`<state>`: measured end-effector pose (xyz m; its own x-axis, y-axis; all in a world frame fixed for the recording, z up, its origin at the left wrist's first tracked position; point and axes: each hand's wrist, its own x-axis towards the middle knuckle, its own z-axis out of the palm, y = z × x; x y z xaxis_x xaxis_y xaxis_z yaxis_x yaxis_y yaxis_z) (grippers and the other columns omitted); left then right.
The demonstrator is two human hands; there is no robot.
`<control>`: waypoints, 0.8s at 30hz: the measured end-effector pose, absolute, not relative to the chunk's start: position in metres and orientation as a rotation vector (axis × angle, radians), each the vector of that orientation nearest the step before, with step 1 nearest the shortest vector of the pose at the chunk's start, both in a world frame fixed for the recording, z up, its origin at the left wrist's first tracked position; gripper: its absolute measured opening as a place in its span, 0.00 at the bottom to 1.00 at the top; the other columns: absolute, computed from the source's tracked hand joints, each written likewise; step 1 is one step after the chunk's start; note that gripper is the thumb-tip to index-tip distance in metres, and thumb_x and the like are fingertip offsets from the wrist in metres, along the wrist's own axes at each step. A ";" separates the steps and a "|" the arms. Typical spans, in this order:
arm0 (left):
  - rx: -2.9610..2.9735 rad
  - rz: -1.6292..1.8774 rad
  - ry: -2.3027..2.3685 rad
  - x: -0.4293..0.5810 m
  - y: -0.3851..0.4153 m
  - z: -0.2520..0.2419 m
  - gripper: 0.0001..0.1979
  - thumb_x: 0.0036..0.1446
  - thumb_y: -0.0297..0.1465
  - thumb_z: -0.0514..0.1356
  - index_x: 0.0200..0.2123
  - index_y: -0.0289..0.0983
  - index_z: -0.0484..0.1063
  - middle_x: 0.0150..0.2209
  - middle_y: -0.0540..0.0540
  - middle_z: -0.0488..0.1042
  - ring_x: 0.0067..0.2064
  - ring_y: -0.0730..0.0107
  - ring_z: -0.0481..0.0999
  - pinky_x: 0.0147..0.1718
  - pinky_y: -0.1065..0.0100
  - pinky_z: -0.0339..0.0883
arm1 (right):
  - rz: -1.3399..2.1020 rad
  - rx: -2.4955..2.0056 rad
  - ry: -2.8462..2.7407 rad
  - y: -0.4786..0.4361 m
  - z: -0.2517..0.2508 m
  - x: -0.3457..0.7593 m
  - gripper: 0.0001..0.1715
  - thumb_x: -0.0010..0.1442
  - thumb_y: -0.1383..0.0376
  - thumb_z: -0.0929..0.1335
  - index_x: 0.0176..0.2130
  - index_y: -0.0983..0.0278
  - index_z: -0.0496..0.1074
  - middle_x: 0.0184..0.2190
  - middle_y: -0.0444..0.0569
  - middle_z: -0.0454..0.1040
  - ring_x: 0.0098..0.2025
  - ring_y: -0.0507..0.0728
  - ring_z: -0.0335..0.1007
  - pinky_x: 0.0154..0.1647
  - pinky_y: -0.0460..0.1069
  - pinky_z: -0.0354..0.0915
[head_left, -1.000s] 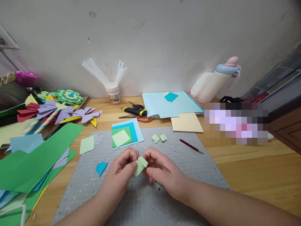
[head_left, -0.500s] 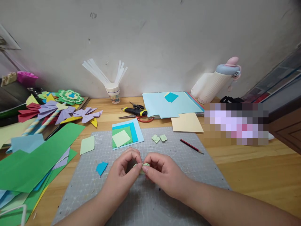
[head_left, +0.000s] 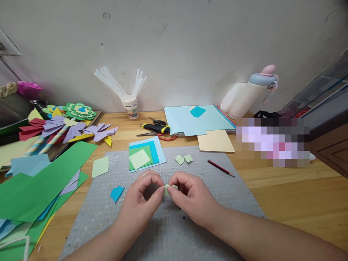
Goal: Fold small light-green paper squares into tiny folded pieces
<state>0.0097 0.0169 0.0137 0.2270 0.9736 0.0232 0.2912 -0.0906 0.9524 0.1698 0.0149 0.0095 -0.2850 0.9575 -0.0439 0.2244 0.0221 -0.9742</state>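
A small folded piece of light green paper (head_left: 166, 190) is held above the grey cutting mat (head_left: 163, 232). My left hand (head_left: 146, 194) pinches its left side between thumb and fingers. On the other side, my right hand (head_left: 189, 192) grips it the same way, and the fingers cover much of the paper. Beyond the hands lie two folded light green pieces (head_left: 179, 159). A folded blue paper piece (head_left: 117, 194) rests left of my left hand. Stacked square sheets (head_left: 160, 146) in blue and green lie ahead, topped by a pale green square (head_left: 139, 159).
A pencil (head_left: 221, 168) lies at the mat's right. Scissors (head_left: 146, 134) and a black-yellow cutter (head_left: 155, 128) lie behind, near a paper cup (head_left: 130, 108) of white strips. Green sheets (head_left: 46, 181) and paper flowers (head_left: 67, 127) crowd the left. A bottle (head_left: 252, 90) leans by the wall.
The fingertips have shifted slightly right and a little apart, so more of the light green folded paper shows between them. Both hands still pinch it.
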 end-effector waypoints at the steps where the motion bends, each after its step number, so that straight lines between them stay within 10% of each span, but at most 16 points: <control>1: 1.584 0.916 1.228 0.010 0.017 0.014 0.05 0.53 0.29 0.56 0.25 0.38 0.65 0.30 0.49 0.66 0.36 0.66 0.67 0.36 0.67 0.59 | 1.295 -1.236 -1.618 0.015 0.010 0.170 0.09 0.56 0.67 0.64 0.24 0.63 0.63 0.20 0.39 0.58 0.23 0.49 0.53 0.23 0.44 0.51; 13: 1.677 0.956 1.229 0.012 0.014 0.013 0.07 0.50 0.26 0.56 0.23 0.39 0.61 0.26 0.50 0.64 0.32 0.68 0.65 0.33 0.68 0.59 | 0.985 -1.160 -1.904 0.009 0.009 0.171 0.09 0.55 0.69 0.64 0.24 0.63 0.62 0.21 0.39 0.61 0.24 0.49 0.55 0.26 0.45 0.52; 24: 1.006 0.885 0.976 0.003 0.024 0.011 0.11 0.53 0.37 0.61 0.23 0.37 0.71 0.32 0.49 0.68 0.37 0.68 0.66 0.38 0.69 0.59 | 1.467 -1.182 -1.390 0.016 0.010 0.171 0.09 0.57 0.62 0.64 0.27 0.63 0.63 0.18 0.38 0.57 0.21 0.48 0.51 0.22 0.44 0.51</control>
